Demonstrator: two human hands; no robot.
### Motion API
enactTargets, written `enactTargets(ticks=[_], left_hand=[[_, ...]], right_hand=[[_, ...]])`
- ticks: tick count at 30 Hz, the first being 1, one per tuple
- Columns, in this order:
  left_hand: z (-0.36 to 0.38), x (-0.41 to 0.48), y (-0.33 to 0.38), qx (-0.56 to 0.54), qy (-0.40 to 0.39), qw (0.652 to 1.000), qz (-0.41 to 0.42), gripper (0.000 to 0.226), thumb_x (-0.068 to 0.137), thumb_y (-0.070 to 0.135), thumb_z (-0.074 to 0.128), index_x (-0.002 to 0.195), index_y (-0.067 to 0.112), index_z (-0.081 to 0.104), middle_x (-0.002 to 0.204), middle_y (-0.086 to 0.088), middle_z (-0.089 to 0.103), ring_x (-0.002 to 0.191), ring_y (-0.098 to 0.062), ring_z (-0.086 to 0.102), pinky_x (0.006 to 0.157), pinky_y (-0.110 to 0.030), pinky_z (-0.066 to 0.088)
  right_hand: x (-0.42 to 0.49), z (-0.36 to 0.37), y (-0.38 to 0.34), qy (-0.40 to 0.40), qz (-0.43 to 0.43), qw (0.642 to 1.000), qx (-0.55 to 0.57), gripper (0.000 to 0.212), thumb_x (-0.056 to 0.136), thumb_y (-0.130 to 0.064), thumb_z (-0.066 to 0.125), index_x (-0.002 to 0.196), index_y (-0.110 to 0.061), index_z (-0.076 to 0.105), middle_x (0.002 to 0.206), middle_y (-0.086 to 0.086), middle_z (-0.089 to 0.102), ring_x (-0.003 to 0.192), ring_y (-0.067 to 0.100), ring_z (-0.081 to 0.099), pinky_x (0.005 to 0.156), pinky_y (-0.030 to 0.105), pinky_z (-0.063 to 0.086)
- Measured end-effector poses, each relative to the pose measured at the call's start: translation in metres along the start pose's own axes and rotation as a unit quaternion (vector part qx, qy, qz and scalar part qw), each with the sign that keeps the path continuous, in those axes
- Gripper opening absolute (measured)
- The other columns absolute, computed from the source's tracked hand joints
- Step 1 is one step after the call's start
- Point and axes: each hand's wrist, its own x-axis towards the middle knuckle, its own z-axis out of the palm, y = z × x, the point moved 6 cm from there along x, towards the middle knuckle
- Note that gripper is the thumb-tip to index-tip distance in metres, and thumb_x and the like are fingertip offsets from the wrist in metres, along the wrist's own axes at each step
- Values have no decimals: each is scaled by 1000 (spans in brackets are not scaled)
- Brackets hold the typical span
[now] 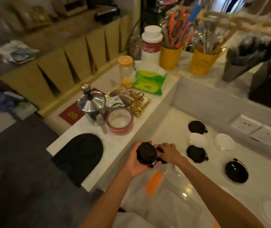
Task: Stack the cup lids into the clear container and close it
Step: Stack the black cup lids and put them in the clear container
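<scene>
left hand palm-up, fingers cupping black lid stack | right hand beside stack, fingers pinching its edge | above clear container

lids glossy blk plastic | pot shiny metal | counter prob. smooth stone

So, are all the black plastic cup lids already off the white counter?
No: three black plastic cup lids lie on the white counter.
</scene>
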Motion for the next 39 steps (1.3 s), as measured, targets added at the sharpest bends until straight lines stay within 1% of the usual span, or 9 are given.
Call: enactTargets(ticks=[7, 11, 14, 18, 21, 23, 26, 32, 39], left_hand=[[-14, -18, 3, -8, -34, 999, 22, 47, 89, 45, 66, 123, 14, 72, 129, -16, 70, 108, -43, 67, 94, -66, 50], [-16, -18, 6, 58, 30, 996, 62, 57, 91, 48, 66, 132, 9, 67, 131, -19, 66, 104, -34, 66, 96, -50, 51], [-7, -14, 9, 113, 57, 988, 93, 66, 92, 54, 62, 139, 8, 60, 124, -18, 67, 104, -27, 66, 93, -39, 52], [33, 2, -7, 194, 4, 978, 75, 75, 93, 68, 49, 146, 14, 51, 143, -17, 57, 130, -33, 56, 108, -51, 46], [69, 16, -33, 225, -51, 973, 32, 84, 94, 76, 33, 147, 14, 53, 151, -18, 53, 140, -33, 49, 121, -50, 32], [87, 23, -50, 218, -67, 974, 1, 83, 91, 77, 35, 139, 15, 63, 146, -17, 58, 136, -31, 55, 113, -47, 44], [102, 32, -64, 201, -89, 975, -21, 82, 91, 77, 34, 131, 15, 69, 139, -18, 64, 129, -31, 61, 95, -41, 57], [111, 35, -72, 262, -84, 961, -22, 84, 91, 80, 27, 122, 18, 75, 121, -12, 75, 111, -24, 72, 81, -35, 60], [117, 41, -57, 281, -70, 956, 45, 75, 92, 73, 45, 133, 15, 65, 127, -15, 69, 119, -29, 67, 94, -39, 56]], right_hand=[[-4, 3, 0, 7, 5, 997, -81, 68, 89, -36, 61, 150, -24, 33, 142, 10, 42, 130, 35, 36, 105, 39, 41], [-18, -16, 20, 92, 70, 984, 137, 71, 90, -44, 64, 149, -17, 35, 141, 17, 45, 128, 36, 45, 106, 42, 42], [-43, -38, 35, 146, 65, 920, 358, 73, 85, -47, 71, 143, -15, 41, 137, 16, 50, 121, 29, 54, 99, 37, 48], [-91, -61, 45, 133, 20, 904, 406, 76, 64, -73, 69, 124, -32, 47, 118, 0, 58, 105, 19, 62, 87, 34, 54], [-121, -78, 47, 155, 3, 909, 386, 70, 64, -70, 72, 118, -34, 46, 115, -2, 55, 99, 12, 61, 73, 23, 54], [-135, -85, 49, 173, -7, 908, 382, 66, 66, -62, 75, 118, -32, 46, 115, -1, 51, 94, 11, 62, 64, 22, 57], [-151, -90, 55, 198, -7, 906, 373, 70, 65, -60, 75, 122, -32, 46, 119, 1, 49, 101, 19, 63, 78, 38, 62], [-164, -95, 55, 237, -40, 921, 306, 67, 67, -55, 76, 124, -35, 46, 118, -8, 39, 109, 15, 53, 95, 32, 53], [-153, -102, 53, 237, -29, 893, 382, 66, 63, -65, 73, 119, -40, 49, 125, -4, 48, 112, 15, 60, 96, 37, 55]])
